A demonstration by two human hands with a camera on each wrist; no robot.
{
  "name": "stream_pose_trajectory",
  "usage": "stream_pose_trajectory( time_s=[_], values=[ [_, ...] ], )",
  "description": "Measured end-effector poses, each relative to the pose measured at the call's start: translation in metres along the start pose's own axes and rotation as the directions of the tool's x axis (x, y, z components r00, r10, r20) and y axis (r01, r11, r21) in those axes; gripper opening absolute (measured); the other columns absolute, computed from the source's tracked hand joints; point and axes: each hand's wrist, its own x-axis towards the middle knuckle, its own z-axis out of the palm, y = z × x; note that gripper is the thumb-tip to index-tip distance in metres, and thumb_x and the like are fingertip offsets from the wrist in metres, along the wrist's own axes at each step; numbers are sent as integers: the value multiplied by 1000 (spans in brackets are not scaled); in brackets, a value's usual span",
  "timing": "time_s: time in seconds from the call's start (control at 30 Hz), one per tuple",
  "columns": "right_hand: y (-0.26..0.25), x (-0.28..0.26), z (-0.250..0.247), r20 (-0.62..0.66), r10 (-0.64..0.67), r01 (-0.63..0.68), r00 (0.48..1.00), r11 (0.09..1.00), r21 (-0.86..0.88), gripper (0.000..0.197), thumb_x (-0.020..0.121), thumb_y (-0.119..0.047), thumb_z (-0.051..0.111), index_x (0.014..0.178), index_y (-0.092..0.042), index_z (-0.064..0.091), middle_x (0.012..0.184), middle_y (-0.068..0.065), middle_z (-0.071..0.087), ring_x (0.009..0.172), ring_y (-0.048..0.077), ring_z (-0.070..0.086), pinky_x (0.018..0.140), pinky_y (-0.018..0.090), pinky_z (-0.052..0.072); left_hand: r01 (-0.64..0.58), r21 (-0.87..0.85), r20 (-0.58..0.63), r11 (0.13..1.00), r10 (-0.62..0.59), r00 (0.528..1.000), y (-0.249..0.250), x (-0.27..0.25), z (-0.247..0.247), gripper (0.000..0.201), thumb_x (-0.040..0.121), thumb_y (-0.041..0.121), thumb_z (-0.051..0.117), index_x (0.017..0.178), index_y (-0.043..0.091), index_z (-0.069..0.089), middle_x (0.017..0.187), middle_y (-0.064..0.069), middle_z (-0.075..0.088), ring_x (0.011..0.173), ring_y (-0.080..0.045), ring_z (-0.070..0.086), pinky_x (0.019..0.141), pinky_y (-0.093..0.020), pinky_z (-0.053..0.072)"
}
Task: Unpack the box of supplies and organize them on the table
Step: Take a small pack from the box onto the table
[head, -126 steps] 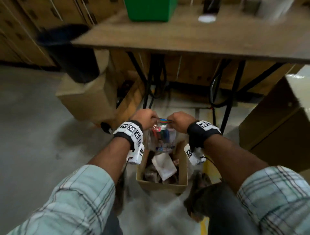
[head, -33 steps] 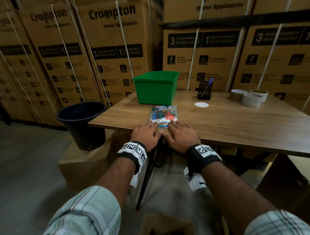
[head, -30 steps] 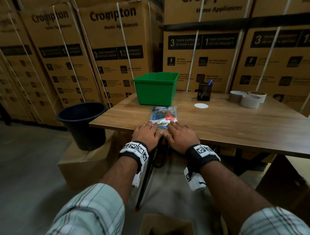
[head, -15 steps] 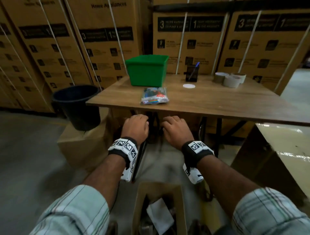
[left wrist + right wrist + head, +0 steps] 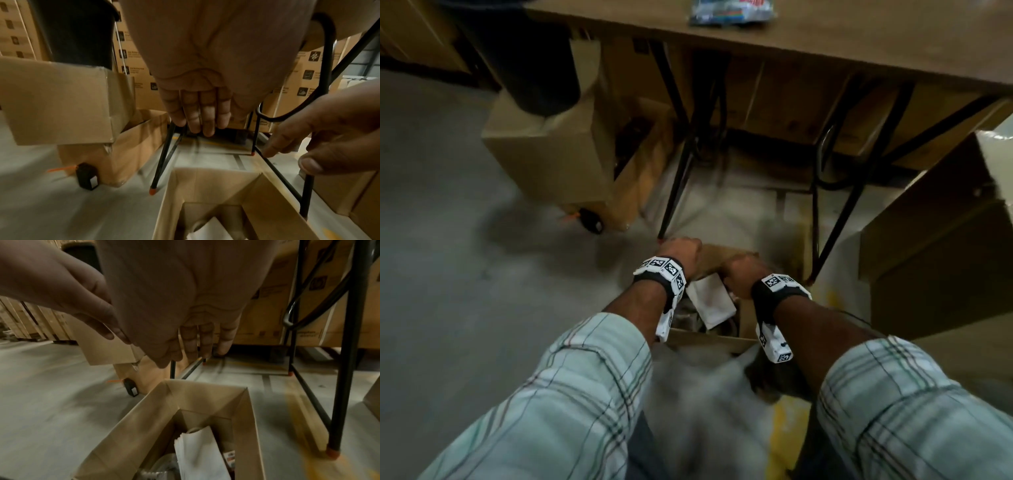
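Head view: the packet (image 5: pixel 732 12) now lies on the table (image 5: pixel 859 37), released a moment ago (one item unpacked); both hands have dropped to the box (image 5: pixel 709 337) on the floor.

Left wrist view: left hand (image 5: pixel 197 97) empty, fingers extended above the box.

Right wrist view: right hand (image 5: pixel 185 318) likewise relaxed and empty, white paper (image 5: pixel 199 454) directly below.

An open brown cardboard box (image 5: pixel 244 426) stands on the grey floor, holding a white paper packet (image 5: pixel 197 456). A colourful plastic packet (image 5: pixel 729 12) lies flat on the wooden worktop (image 5: pixel 859 37).
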Motion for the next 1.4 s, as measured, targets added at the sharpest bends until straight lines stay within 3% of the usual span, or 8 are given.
stream_pose_trajectory(
  time_s=[0.4,0.67,0.83,0.93,1.0,1.13,1.27,1.4],
  values=[
    [-7,101,77,214,-24,-3,977,992,125,38,94,-25,51,130,-13,53,133,14,54,118,33,54,97,42,48,62,-92,298,994,-32,954,-49,71,99,33,97,28,41,119,12,60,118,-14,63,105,-33,60,88,-38,47],
    [-27,150,126,530,-135,61,837,986,154,39,83,-23,68,121,-13,62,123,10,63,112,28,60,89,31,47,46,-70,379,996,-16,925,-82,100,132,25,95,18,46,112,11,63,113,-16,65,104,-35,61,86,-39,47],
    [-39,168,150,622,-114,-57,775,967,248,52,86,-30,68,133,-14,53,135,8,55,120,29,55,96,34,46,72,-76,397,994,-36,917,-88,113,136,28,95,17,46,118,10,61,118,-18,63,107,-35,60,90,-39,47],
    [-44,169,159,634,-78,-169,770,932,320,45,91,-21,60,133,-7,51,131,11,55,118,31,57,83,27,44,67,-69,398,995,-34,917,-88,114,139,30,95,20,48,120,10,60,120,-18,62,109,-35,60,91,-40,47],
    [-48,174,168,651,-86,-200,754,914,352,57,75,-39,67,125,-15,57,127,9,61,103,33,65,86,34,52,70,-55,402,996,-42,915,-86,111,142,28,94,20,49,117,11,61,116,-17,63,105,-35,61,89,-40,49],
    [-51,172,163,612,-42,-278,790,865,418,38,78,-42,64,111,-24,61,105,2,65,97,29,63,88,40,51,94,-9,429,996,-81,900,-76,106,141,26,92,19,51,115,10,62,113,-16,64,101,-35,62,90,-45,52],
    [-50,169,155,571,-62,-274,819,832,483,47,82,-41,60,126,-26,55,128,5,60,106,32,61,88,45,52,103,-20,441,994,-84,894,-73,105,135,27,94,22,48,115,12,62,114,-14,64,103,-33,62,90,-43,51],
    [-45,162,151,533,-90,-177,841,886,428,37,92,-34,53,124,-17,58,128,9,60,111,30,60,87,29,46,96,-45,430,994,-68,900,-72,101,129,24,93,22,50,110,12,64,111,-14,66,100,-32,63,87,-38,50]
  ],
)
